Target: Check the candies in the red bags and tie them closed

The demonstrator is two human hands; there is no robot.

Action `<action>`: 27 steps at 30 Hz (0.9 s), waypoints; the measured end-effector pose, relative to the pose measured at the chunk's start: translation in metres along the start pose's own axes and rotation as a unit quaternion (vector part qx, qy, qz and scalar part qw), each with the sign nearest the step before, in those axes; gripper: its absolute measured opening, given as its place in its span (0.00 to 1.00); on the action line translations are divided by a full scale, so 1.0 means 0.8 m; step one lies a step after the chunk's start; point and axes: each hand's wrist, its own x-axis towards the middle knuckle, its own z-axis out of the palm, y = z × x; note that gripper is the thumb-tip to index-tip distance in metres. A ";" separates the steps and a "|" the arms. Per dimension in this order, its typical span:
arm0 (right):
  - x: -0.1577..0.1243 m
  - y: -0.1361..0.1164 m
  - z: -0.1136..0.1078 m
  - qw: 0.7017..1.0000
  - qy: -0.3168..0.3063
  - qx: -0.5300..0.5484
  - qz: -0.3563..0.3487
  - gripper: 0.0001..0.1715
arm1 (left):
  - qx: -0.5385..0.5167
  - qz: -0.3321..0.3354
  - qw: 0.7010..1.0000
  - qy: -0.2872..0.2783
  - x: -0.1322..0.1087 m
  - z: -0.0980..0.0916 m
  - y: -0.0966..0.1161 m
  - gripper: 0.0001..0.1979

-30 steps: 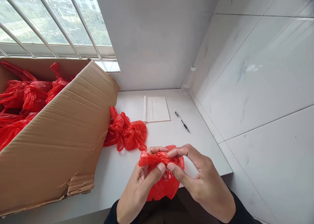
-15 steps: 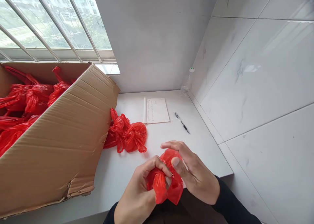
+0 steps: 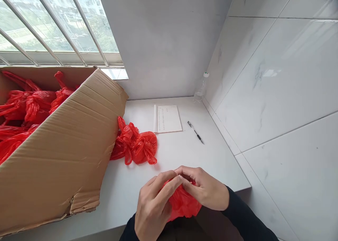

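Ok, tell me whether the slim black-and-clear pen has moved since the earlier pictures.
No. Judged against the glossy white tiled wall, the slim black-and-clear pen keeps its place and slant; the whole view shifts only slightly.

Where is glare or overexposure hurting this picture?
Head view: daylight bleaches the scene behind the barred glass window; head view: glare patches mark the glossy white marbled tile wall; head view: no glare hides the held, crumpled red plastic bag.
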 end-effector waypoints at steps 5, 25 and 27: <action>0.001 -0.003 -0.001 0.999 0.031 0.012 0.006 0.18 | 0.014 -0.010 0.999 0.030 -0.008 0.000 -0.009 0.22; -0.024 0.043 -0.024 0.968 0.249 0.004 0.035 0.09 | 0.047 -0.182 0.981 0.034 -0.086 -0.016 -0.039 0.27; -0.027 0.056 -0.021 0.966 0.256 0.017 0.044 0.10 | 0.036 -0.191 0.981 0.024 -0.100 -0.015 -0.048 0.26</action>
